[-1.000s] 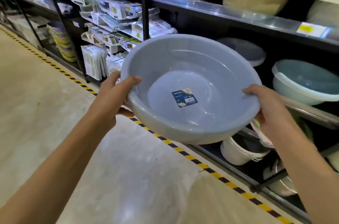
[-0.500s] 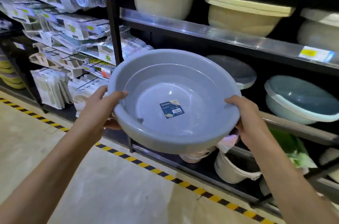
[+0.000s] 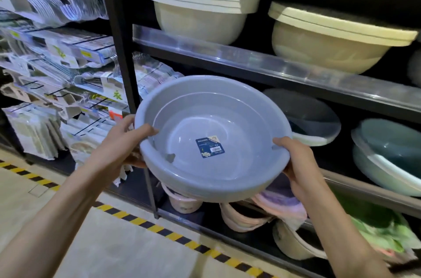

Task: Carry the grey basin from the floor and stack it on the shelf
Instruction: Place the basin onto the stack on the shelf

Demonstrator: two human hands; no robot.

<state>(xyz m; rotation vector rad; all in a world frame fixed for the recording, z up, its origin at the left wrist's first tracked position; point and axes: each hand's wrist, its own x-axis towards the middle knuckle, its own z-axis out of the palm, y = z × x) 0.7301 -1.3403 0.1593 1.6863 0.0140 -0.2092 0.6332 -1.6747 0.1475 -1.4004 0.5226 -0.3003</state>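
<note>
As the shelf [image 3: 319,81] draws closer, left hand [image 3: 118,141] and right hand [image 3: 298,163] are gripping the grey basin [image 3: 211,138] rim, nearing stacked grey basins [image 3: 305,113].

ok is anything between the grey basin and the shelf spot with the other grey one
Nothing visible blocks it. The grey basin, held at its rim by the left hand and right hand, is in front of the middle shelf; the darker basin sits behind it, open space above it.

One head-worn view, looking forward and down from close range, faces the shelf [image 3: 268,72] with floor [image 3: 141,252] at lower left.
</note>
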